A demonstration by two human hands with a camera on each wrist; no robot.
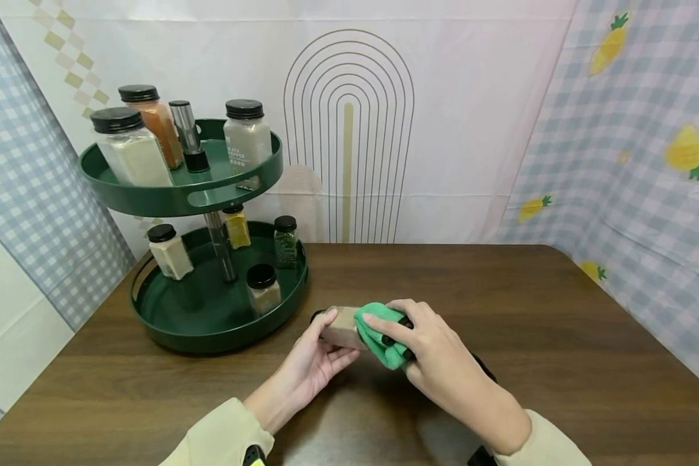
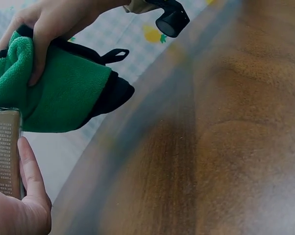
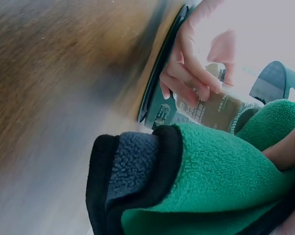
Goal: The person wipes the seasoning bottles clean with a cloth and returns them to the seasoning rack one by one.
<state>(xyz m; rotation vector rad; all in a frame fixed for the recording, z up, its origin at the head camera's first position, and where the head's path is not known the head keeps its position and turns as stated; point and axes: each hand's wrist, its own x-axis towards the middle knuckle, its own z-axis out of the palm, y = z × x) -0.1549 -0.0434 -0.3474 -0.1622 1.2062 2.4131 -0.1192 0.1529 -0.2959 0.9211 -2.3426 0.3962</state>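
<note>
Above the front of the table, my left hand (image 1: 309, 369) grips a square spice jar (image 1: 342, 330) with brownish contents, tilted on its side. A black edge at the jar's left end looks like its lid, mostly hidden by the fingers. Rows of small white print cover the jar (image 2: 3, 152) in the left wrist view. My right hand (image 1: 443, 353) holds a folded green cloth (image 1: 378, 333) with black edging against the jar's right end. In the right wrist view, the cloth (image 3: 221, 166) shows a grey inner side and hides that end of the jar.
A green two-tier stand (image 1: 204, 340) occupies the table's left side. On its upper tray are several black-lidded jars (image 1: 247, 139) and a silver cylinder (image 1: 188, 133); smaller jars (image 1: 263, 291) stand below. A patterned cloth backdrop (image 1: 454, 129) rises behind the brown table (image 1: 472, 285).
</note>
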